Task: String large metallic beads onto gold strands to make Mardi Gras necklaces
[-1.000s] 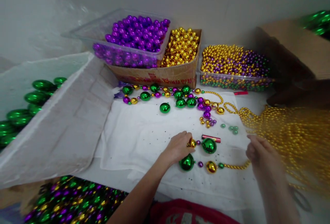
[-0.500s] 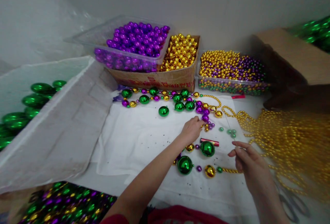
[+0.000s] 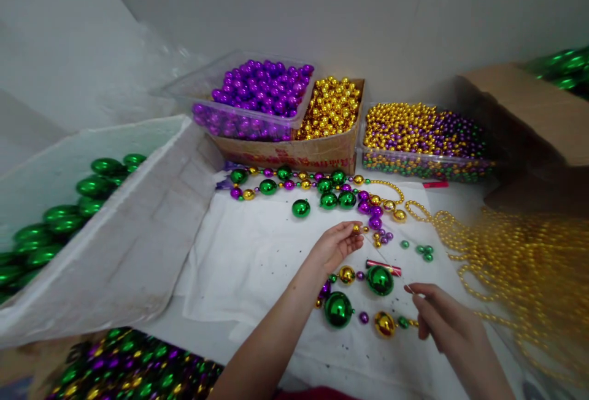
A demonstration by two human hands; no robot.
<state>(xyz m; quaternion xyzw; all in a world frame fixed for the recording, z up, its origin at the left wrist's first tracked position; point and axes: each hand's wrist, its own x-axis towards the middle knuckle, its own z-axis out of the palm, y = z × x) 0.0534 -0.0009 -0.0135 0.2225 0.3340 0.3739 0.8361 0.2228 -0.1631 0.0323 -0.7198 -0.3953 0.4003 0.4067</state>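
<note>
My left hand [image 3: 338, 246] is closed in a pinch on a small gold bead [image 3: 356, 228]; another small gold bead is just beyond its fingertips. My right hand [image 3: 442, 314] pinches the near end of a thin pale string [image 3: 389, 260], which runs up towards the left fingertips. Below lies a strand with a large green ball [image 3: 338, 309], a gold ball [image 3: 384, 323] and smaller beads. Several purple balls [image 3: 375, 222] and small purple beads [image 3: 386, 237] sit just right of my left hand. Several small green beads [image 3: 427, 250] lie farther right.
A white cloth [image 3: 243, 246] covers the table. Behind stand a clear tub of purple balls [image 3: 262, 90], a cardboard box [image 3: 285, 153] with gold balls and a tub of mixed beads [image 3: 414, 127]. Left is a white bin [image 3: 133, 234] of green balls; right, gold bead chains [image 3: 524, 265].
My left hand has lifted a gold bead from the small pile and turned palm-up. My right hand has lowered towards me, the string now stretching between both hands. The view has shifted slightly.
</note>
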